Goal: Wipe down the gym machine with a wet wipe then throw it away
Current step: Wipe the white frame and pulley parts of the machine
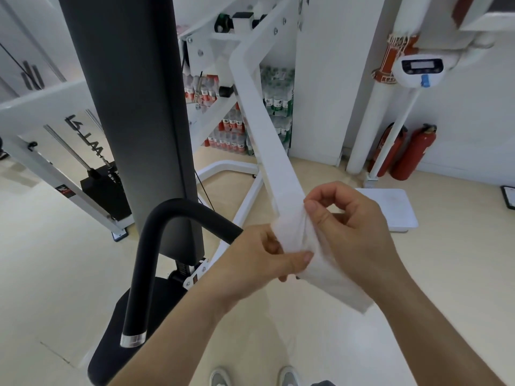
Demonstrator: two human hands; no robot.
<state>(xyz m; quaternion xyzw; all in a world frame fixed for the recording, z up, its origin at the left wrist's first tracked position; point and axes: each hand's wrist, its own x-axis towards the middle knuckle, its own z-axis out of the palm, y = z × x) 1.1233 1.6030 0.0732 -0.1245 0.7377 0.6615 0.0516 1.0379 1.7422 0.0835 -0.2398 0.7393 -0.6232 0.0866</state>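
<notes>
My right hand [348, 227] curls around the wet wipe [331, 277], thumb pressing it at the lower end of the white machine arm [262, 118]. My left hand [259, 257] pinches the same wipe from the other side. Just left curves a black handle [156, 246], with the tall black back pad [131, 93] behind it.

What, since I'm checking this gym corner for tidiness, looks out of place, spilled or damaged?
Nothing stands out. The left hand and right hand hold the wet wipe against the machine's white frame bar, the fire extinguishers stand by the wall, and the bottled-water packs sit stacked.
</notes>
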